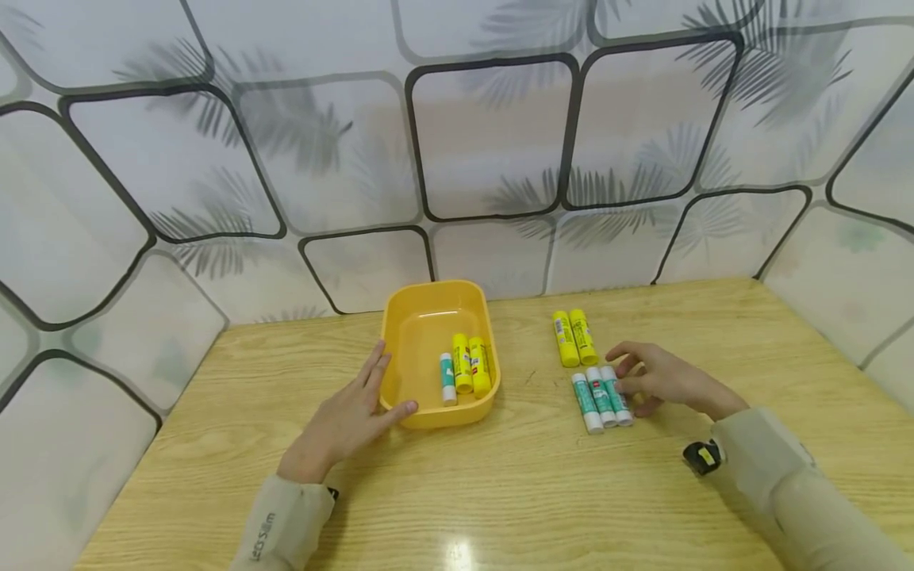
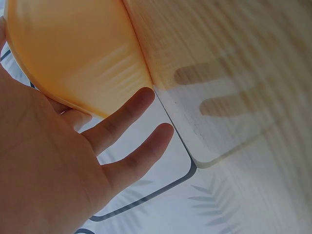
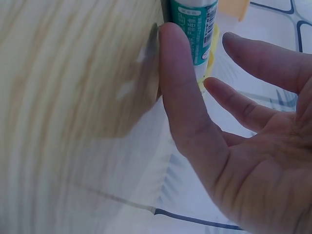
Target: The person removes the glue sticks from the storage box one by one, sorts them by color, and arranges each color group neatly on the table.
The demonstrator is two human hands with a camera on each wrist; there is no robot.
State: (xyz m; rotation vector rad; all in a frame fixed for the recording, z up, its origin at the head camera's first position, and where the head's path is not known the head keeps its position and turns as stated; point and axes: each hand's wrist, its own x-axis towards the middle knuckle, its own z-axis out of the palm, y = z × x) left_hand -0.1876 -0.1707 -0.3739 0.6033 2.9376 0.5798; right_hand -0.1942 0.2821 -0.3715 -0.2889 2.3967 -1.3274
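My left hand [image 1: 347,424] rests against the left side of a yellow plastic tray [image 1: 437,419], thumb at its front rim. In the left wrist view, two straight fingers [image 2: 127,117] stick out past the tray's wall. Inside the tray lie two yellow glue sticks [image 1: 462,363] and a teal-and-white glue stick [image 1: 447,379]. On the right, my right hand [image 1: 660,377] is beside a row of three teal-and-white glue sticks [image 1: 601,396]. The right wrist view shows its thumb right at one teal glue stick [image 3: 197,29], with the other fingers spread apart.
Two more yellow glue sticks [image 1: 574,338] lie side by side just behind the teal row. The wooden table [image 1: 500,492] ends at a patterned cloth wall [image 1: 493,143] at the back and sides. A black wrist device [image 1: 703,457] hangs by the right sleeve.
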